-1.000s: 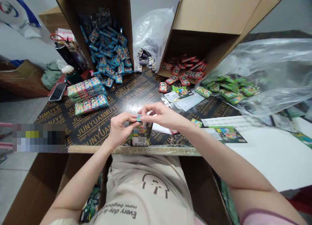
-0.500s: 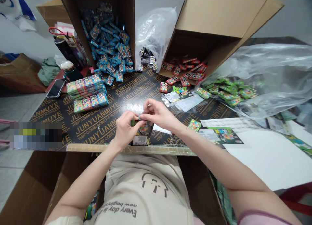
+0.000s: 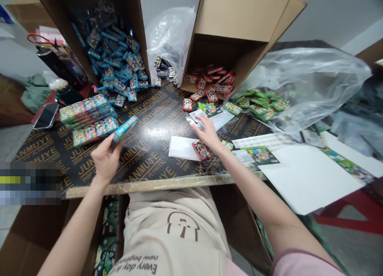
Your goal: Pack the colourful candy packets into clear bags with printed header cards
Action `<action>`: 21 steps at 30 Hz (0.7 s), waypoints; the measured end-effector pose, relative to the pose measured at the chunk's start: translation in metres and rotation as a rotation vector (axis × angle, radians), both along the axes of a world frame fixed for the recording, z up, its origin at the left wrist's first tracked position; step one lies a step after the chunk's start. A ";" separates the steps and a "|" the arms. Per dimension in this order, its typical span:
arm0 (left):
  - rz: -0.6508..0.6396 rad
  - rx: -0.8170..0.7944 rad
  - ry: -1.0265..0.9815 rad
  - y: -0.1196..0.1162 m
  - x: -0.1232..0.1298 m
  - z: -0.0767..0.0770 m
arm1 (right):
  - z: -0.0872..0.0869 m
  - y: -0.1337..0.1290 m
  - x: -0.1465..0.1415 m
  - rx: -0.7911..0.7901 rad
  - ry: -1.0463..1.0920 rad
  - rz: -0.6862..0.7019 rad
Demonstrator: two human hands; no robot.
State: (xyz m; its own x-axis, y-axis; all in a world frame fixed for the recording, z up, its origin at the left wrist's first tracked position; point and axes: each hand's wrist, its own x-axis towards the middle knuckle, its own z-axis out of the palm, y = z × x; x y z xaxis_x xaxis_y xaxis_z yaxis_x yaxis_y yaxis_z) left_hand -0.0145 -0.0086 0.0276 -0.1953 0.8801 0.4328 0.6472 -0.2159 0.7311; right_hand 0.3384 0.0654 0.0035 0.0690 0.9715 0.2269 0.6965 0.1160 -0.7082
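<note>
My left hand (image 3: 106, 160) grips a flat pack (image 3: 126, 129) with a bright blue printed edge, tilted up off the table beside the stacked packs (image 3: 86, 112). Over the clear plastic bags with printed cards (image 3: 209, 111), my right hand (image 3: 207, 133) reaches with its fingers apart; whether the fingertips touch the bags I cannot tell. Below that hand, a small red box (image 3: 201, 150) lies at the end of a white card (image 3: 183, 147). A green box (image 3: 227, 144) is partly hidden behind my right wrist.
Behind stand a carton of blue boxes (image 3: 122, 64), a plastic bag of dark boxes (image 3: 170, 32), and a carton with red boxes (image 3: 209, 78). Green boxes (image 3: 266, 104) spill from a plastic bag on the right. White sheets (image 3: 308, 176) overhang the table's front edge. A phone (image 3: 46, 116) lies left.
My hands, together at the front edge before, have separated. The left has moved left with the pack; the right has moved toward the bags. The red box and white card are now uncovered.
</note>
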 end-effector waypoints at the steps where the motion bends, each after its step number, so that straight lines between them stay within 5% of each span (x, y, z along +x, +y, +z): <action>1: 0.022 0.049 0.117 0.010 -0.018 0.000 | -0.006 0.002 0.015 -0.011 -0.110 -0.039; 3: 0.039 0.035 0.323 0.030 -0.050 -0.008 | -0.017 0.000 0.035 -0.044 -0.253 -0.004; 7: 0.043 -0.151 0.540 0.061 -0.089 -0.039 | -0.038 -0.018 0.038 -0.077 -0.430 0.281; 10: 0.062 -0.213 0.536 0.073 -0.102 -0.054 | -0.058 -0.026 0.031 -0.111 -0.512 0.357; 13: 0.068 -0.198 0.494 0.080 -0.110 -0.054 | -0.073 -0.026 0.028 -0.148 -0.561 0.379; 17: 0.086 -0.185 0.406 0.079 -0.103 -0.040 | -0.069 -0.029 0.026 -0.167 -0.560 0.404; 21: 0.043 -0.161 0.295 0.067 -0.056 -0.042 | -0.056 -0.029 0.021 -0.169 -0.455 0.387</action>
